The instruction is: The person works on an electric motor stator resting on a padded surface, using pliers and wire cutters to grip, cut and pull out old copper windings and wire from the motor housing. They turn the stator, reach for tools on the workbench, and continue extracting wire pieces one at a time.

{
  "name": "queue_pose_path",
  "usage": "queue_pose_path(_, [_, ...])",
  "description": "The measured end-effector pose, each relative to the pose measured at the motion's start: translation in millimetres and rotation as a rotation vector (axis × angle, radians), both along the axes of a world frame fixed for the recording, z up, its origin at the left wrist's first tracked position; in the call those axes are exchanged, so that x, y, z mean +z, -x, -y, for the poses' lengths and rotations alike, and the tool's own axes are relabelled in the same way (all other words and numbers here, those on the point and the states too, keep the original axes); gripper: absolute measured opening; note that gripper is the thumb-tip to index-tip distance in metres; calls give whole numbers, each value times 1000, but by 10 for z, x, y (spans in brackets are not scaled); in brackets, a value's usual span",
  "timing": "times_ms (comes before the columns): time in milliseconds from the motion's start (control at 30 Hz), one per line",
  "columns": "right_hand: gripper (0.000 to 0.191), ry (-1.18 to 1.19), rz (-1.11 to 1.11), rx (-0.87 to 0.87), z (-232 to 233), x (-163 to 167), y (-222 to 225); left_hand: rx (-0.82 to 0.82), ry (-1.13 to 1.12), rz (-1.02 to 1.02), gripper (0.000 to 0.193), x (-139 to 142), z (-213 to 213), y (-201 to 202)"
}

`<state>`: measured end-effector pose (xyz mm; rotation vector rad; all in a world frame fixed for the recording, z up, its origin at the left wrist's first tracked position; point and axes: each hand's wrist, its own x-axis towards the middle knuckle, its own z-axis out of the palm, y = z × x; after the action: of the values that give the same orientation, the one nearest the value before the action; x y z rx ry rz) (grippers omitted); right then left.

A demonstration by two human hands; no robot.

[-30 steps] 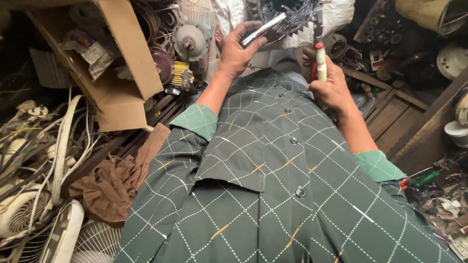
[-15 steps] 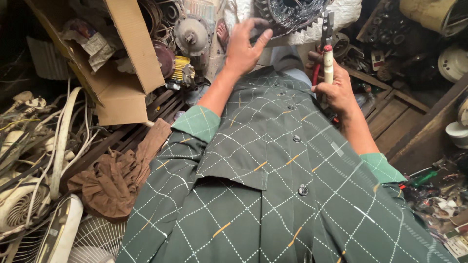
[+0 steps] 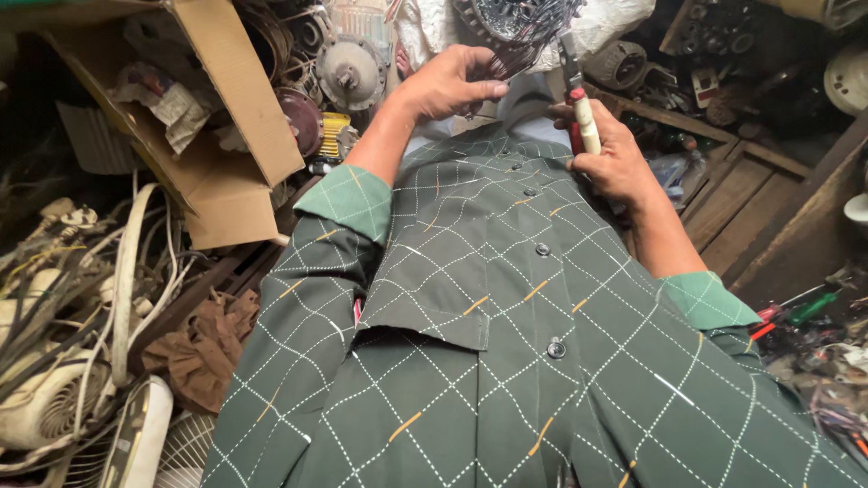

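The left hand [image 3: 449, 83] has been curled down from the wire bundle [image 3: 520, 25].
An open brown cardboard box [image 3: 237, 136] is lying far left; pliers [image 3: 579, 99] are being gripped upright by the right hand [image 3: 615, 158].

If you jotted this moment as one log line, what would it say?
left hand: grips wire bundle | right hand: holds pliers, tip at the wires | beside: cardboard box

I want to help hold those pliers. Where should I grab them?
Grab the pliers by the red-and-cream handles, coming from below, as the right hand does. The handles point down toward the person, while the metal nose points up into the wire bundle that the left hand steadies.
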<state>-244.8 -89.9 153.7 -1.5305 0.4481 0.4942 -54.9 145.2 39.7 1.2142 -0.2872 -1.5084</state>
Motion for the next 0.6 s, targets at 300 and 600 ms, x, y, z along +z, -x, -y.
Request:
queue_pose_path(300, [57,204,136,27,-142,-73,237,160,35,637,41,-52,-79,274])
queue_pose_path(600, [57,503,219,124,-349,420,21,84,-34,233,25,44,-339,189])
